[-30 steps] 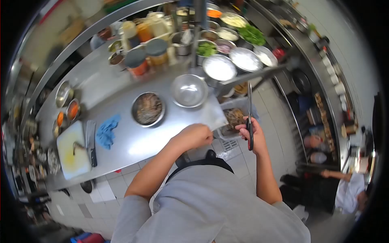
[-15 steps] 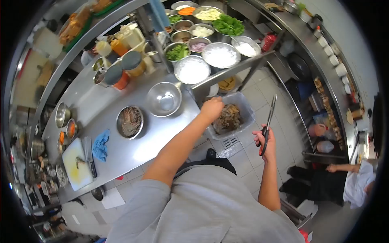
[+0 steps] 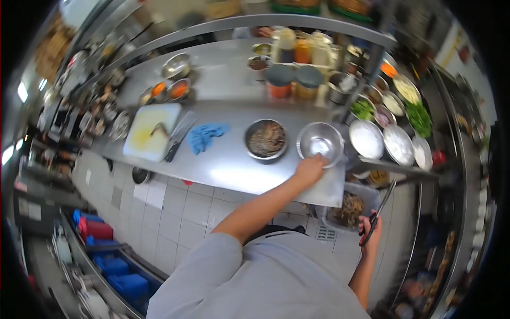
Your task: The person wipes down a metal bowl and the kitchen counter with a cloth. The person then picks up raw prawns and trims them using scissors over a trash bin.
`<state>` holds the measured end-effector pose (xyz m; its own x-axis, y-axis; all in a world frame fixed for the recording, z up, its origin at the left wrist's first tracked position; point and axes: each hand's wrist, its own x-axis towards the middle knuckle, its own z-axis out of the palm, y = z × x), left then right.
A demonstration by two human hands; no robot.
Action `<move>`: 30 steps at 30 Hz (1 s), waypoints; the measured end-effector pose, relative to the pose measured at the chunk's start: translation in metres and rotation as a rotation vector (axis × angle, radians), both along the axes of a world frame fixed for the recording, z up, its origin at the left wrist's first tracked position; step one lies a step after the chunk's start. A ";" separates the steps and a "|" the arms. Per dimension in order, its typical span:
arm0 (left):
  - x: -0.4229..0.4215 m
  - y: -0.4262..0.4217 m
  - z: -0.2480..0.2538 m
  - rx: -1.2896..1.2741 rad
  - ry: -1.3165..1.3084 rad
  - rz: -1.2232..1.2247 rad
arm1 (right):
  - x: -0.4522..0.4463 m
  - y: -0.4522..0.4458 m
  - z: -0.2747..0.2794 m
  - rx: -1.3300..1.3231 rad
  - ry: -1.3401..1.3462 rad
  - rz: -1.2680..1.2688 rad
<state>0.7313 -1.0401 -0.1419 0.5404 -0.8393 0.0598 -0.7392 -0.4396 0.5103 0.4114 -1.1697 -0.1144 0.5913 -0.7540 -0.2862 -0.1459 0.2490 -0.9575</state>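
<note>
My left hand (image 3: 312, 168) is over the near rim of a shiny metal bowl (image 3: 332, 139), its fingers curled down and closed; what they hold, if anything, is hidden. A second metal bowl (image 3: 248, 146), just left of it, contains a heap of brownish food that looks like raw prawns. In my right hand (image 3: 371, 232) is a pair of black-handled scissors (image 3: 378, 213), blades pointing up and away. Below the table's right end, beside that hand, stands a clear-plastic-lined bin (image 3: 370, 194) with brown scraps in it.
A blue cloth (image 3: 208, 137), a knife (image 3: 179, 135) and a stained white cutting board (image 3: 171, 114) with a small dark piece lie left on the steel table (image 3: 223, 173). Sauce tubs (image 3: 280, 81) stand at the back. Bowls of white powder (image 3: 366, 139) and greens (image 3: 419, 119) fill the right shelf.
My view has swung left. My left hand has moved from above the bin to the shiny bowl on the table. My right hand still holds the scissors near the bin.
</note>
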 end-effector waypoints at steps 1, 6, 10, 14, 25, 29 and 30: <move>0.003 0.003 0.001 -0.004 0.003 0.009 | 0.012 0.003 -0.001 -0.001 -0.012 0.051; 0.017 0.045 0.037 -0.304 -0.023 0.095 | 0.050 0.025 0.011 -0.031 0.012 0.111; 0.106 0.128 0.051 -0.543 -0.010 0.530 | 0.054 0.036 0.006 -0.072 0.012 0.122; 0.248 0.297 0.028 -0.578 -0.257 0.926 | 0.052 0.059 0.011 -0.079 0.056 0.089; 0.420 0.522 -0.024 0.053 -0.233 1.427 | 0.050 0.122 0.012 -0.072 0.317 -0.001; 0.438 0.507 -0.046 0.107 -0.390 1.137 | 0.055 0.142 0.020 -0.017 0.359 -0.115; 0.446 0.513 -0.054 0.086 -0.422 1.054 | 0.056 0.145 0.019 -0.005 0.350 -0.102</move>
